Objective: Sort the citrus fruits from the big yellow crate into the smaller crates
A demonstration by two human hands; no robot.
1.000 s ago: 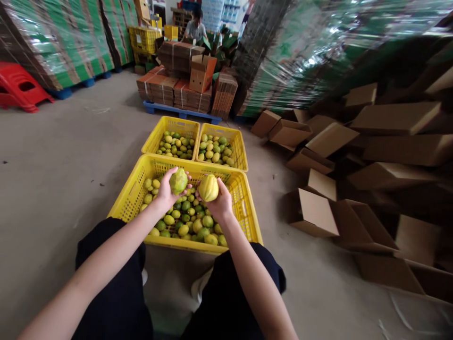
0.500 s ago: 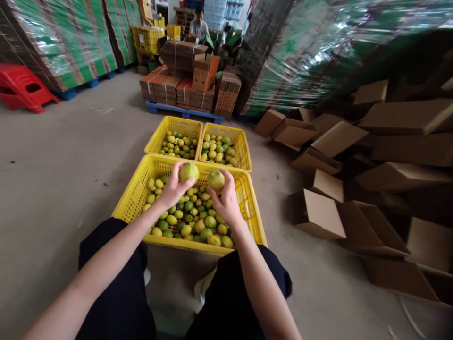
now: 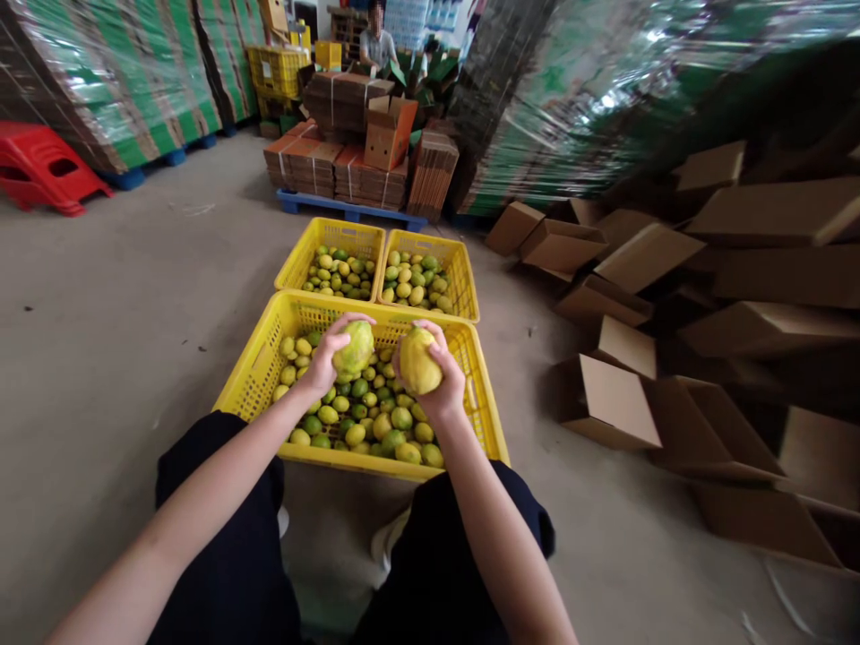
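Over a yellow crate (image 3: 359,462) just ahead of our knees (image 3: 463,511), we hold two large fruits, slightly apart. Our left hand (image 3: 326,356) is half closed, fingers curled around a greenish fruit (image 3: 354,348); our right hand (image 3: 447,382) is likewise half closed, gripping a yellow fruit (image 3: 417,363). Below them, smaller green and yellow lemons (image 3: 391,442) lie loose in the crate. Two more crates (image 3: 463,276) of lemons stand side by side just beyond. Open cartons (image 3: 614,403) lie heaped to our right.
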